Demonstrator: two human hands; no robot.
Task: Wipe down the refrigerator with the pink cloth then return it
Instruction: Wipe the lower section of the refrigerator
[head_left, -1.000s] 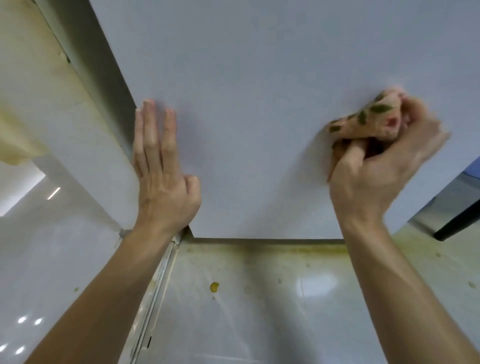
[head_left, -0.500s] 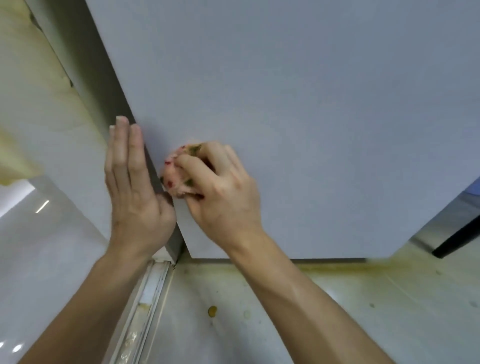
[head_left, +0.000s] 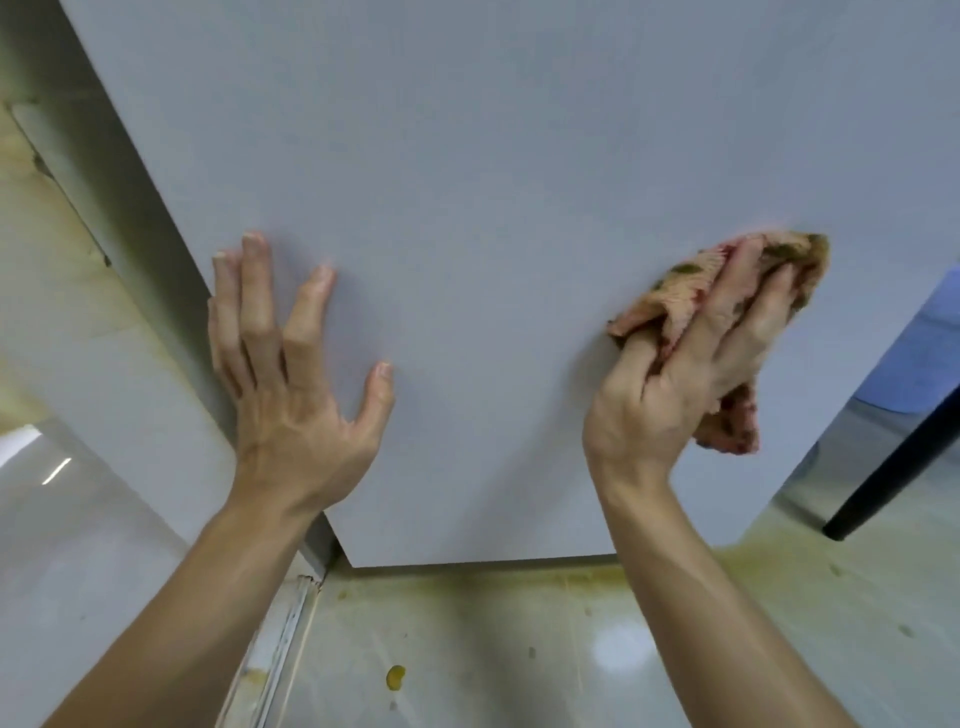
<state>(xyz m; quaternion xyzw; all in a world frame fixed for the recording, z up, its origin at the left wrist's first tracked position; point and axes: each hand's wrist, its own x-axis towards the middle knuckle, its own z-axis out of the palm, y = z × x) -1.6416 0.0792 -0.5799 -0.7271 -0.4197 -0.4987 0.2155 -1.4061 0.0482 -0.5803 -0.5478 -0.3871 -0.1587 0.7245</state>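
The pale grey refrigerator door (head_left: 493, 208) fills most of the view, seen from above. My left hand (head_left: 291, 374) lies flat against its lower left part, fingers spread and straight. My right hand (head_left: 691, 364) presses the pink cloth (head_left: 691, 283), which has green and red blotches, against the door near its right edge. Its fingers lie stretched over the cloth while the thumb tucks under a fold. One end of the cloth hangs out below my palm.
Glossy tiled floor (head_left: 519, 649) with yellowish stains lies under the door, with a small yellow blob (head_left: 396, 678) on it. A metal threshold strip (head_left: 283, 639) runs at the lower left. A black leg (head_left: 893, 462) and something blue (head_left: 930, 353) stand at the right.
My right hand has swept the cloth from the door's left edge back to its right side. My left hand has shifted right onto the door face and spread its fingers.
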